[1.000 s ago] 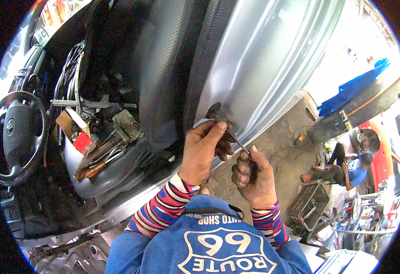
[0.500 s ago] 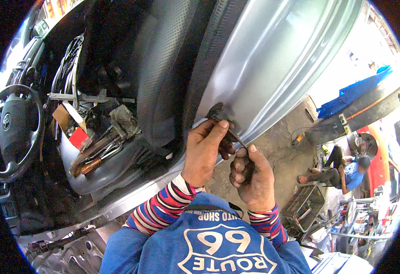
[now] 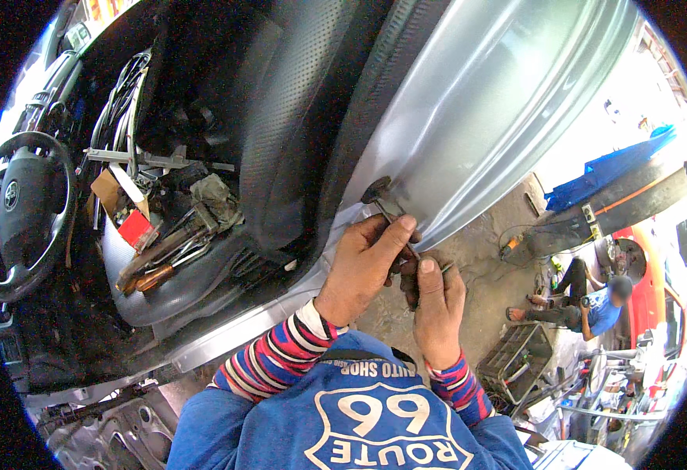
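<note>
Both my hands work at the lower edge of a silver car body panel beside the open door frame. My left hand pinches a thin metal tool shaft between thumb and fingers. The shaft ends in a small dark round disc that rests against the panel. My right hand is closed around the tool's lower end, just below and right of the left hand, touching it. Striped sleeves and a blue garment fill the bottom of the view.
A dark car seat stands left of the hands, with a red box, cardboard and hand tools on its cushion. The steering wheel is at far left. Another person crouches at right near a black crate.
My hands stay at the same spot on the panel. The left fingers have slid a little down the shaft, so the dark disc shows more clearly.
</note>
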The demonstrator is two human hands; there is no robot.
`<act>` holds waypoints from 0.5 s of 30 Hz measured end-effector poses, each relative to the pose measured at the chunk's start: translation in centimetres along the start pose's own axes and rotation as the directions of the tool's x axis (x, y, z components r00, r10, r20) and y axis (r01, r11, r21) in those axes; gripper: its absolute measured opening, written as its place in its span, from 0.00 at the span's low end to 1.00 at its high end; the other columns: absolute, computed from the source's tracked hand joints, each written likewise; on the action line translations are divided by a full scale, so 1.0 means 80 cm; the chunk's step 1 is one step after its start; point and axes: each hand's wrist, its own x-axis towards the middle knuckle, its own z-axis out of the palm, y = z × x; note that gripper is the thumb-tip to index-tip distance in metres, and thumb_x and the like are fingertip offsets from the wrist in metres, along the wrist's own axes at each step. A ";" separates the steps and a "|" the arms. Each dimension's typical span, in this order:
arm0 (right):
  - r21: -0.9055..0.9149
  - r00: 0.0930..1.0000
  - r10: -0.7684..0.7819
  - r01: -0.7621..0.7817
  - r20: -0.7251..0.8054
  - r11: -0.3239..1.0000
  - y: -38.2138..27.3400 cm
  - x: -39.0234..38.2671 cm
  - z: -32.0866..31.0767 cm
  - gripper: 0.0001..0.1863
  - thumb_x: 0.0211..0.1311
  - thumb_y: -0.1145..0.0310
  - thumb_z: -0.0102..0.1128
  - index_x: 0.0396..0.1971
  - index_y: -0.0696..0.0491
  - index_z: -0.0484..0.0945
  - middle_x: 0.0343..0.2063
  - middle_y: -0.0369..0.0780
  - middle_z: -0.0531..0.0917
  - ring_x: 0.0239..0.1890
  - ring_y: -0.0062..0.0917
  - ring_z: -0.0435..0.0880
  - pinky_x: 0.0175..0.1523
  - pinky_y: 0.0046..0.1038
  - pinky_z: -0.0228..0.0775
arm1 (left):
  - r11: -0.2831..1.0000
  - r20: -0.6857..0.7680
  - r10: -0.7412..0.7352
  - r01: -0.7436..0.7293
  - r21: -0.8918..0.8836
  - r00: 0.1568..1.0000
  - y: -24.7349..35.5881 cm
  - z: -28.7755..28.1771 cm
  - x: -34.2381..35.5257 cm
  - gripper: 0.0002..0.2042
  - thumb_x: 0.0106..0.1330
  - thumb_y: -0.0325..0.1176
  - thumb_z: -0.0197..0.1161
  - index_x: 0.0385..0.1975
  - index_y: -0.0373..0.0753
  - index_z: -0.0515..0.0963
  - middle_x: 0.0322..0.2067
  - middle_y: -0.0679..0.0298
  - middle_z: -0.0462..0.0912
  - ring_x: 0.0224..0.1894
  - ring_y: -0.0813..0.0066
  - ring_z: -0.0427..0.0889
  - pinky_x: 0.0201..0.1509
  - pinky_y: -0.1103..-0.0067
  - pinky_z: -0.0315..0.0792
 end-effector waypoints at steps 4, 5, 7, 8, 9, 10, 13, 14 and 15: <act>-0.508 0.711 -0.553 0.700 0.434 0.502 -0.016 0.028 -0.033 0.08 0.62 0.69 0.62 0.37 0.57 0.79 0.32 0.47 0.82 0.33 0.42 0.82 0.36 0.36 0.74 | 1.000 0.033 -0.016 0.016 -0.009 0.999 0.001 -0.003 -0.002 0.21 0.71 0.51 0.62 0.32 0.35 0.81 0.19 0.71 0.75 0.19 0.86 0.69 0.20 0.85 0.59; -0.540 0.664 -0.534 0.743 0.523 0.396 -0.020 0.032 -0.039 0.09 0.61 0.70 0.63 0.38 0.58 0.78 0.31 0.47 0.82 0.32 0.42 0.82 0.36 0.35 0.74 | 0.999 0.026 -0.034 0.034 -0.019 0.999 0.003 -0.002 -0.003 0.21 0.71 0.52 0.62 0.32 0.35 0.80 0.19 0.71 0.74 0.19 0.86 0.68 0.20 0.84 0.59; -0.590 0.599 -0.463 0.786 0.653 0.185 -0.027 0.033 -0.048 0.10 0.61 0.71 0.64 0.39 0.58 0.78 0.30 0.45 0.83 0.31 0.42 0.81 0.35 0.33 0.72 | 0.998 0.025 -0.060 0.061 -0.032 0.998 0.007 -0.002 -0.005 0.22 0.71 0.52 0.61 0.32 0.34 0.80 0.18 0.71 0.74 0.19 0.86 0.68 0.20 0.84 0.59; -0.574 0.572 -0.498 0.801 0.651 0.169 -0.027 0.033 -0.050 0.11 0.60 0.70 0.66 0.39 0.59 0.78 0.29 0.45 0.82 0.31 0.40 0.81 0.35 0.33 0.72 | 0.997 0.031 -0.073 0.074 -0.038 0.997 0.009 -0.001 -0.007 0.22 0.71 0.52 0.61 0.32 0.34 0.80 0.18 0.71 0.74 0.19 0.86 0.68 0.20 0.84 0.59; -0.573 0.560 -0.506 0.806 0.656 0.150 -0.026 0.032 -0.052 0.12 0.59 0.70 0.67 0.39 0.59 0.78 0.28 0.44 0.82 0.30 0.38 0.82 0.35 0.34 0.72 | 0.996 0.039 -0.082 0.083 -0.037 0.996 0.011 -0.001 -0.008 0.22 0.71 0.52 0.61 0.32 0.34 0.80 0.18 0.71 0.73 0.19 0.86 0.68 0.20 0.84 0.59; -0.598 0.579 -0.477 0.791 0.661 0.132 -0.024 0.032 -0.053 0.13 0.58 0.70 0.68 0.39 0.59 0.78 0.27 0.44 0.81 0.29 0.36 0.82 0.35 0.34 0.73 | 0.997 0.050 -0.069 0.071 -0.041 0.996 0.012 -0.001 -0.008 0.22 0.72 0.52 0.60 0.32 0.35 0.80 0.19 0.71 0.73 0.19 0.86 0.68 0.21 0.85 0.60; -0.407 0.810 -0.365 0.557 0.459 0.724 -0.009 0.025 -0.055 0.20 0.63 0.55 0.66 0.39 0.59 0.78 0.24 0.42 0.80 0.23 0.28 0.77 0.29 0.31 0.68 | 0.998 0.088 -0.041 0.044 -0.033 0.995 0.014 -0.005 -0.008 0.21 0.73 0.51 0.59 0.32 0.35 0.79 0.19 0.71 0.73 0.20 0.86 0.68 0.22 0.86 0.60; -0.191 0.876 -0.201 0.310 0.439 0.932 -0.004 0.022 -0.059 0.24 0.64 0.48 0.62 0.40 0.59 0.78 0.23 0.40 0.79 0.21 0.26 0.75 0.27 0.29 0.65 | 0.998 0.104 -0.044 0.048 -0.028 0.994 0.013 -0.006 -0.007 0.20 0.73 0.51 0.59 0.32 0.36 0.79 0.20 0.71 0.74 0.20 0.86 0.68 0.23 0.86 0.60; 0.023 0.888 -0.010 -0.001 0.459 1.000 0.000 0.018 -0.063 0.29 0.65 0.42 0.58 0.40 0.59 0.78 0.22 0.39 0.78 0.19 0.24 0.72 0.26 0.27 0.62 | 0.999 0.114 -0.041 0.043 -0.021 0.993 0.012 -0.008 -0.006 0.20 0.73 0.50 0.58 0.33 0.36 0.79 0.20 0.71 0.74 0.21 0.86 0.68 0.23 0.86 0.61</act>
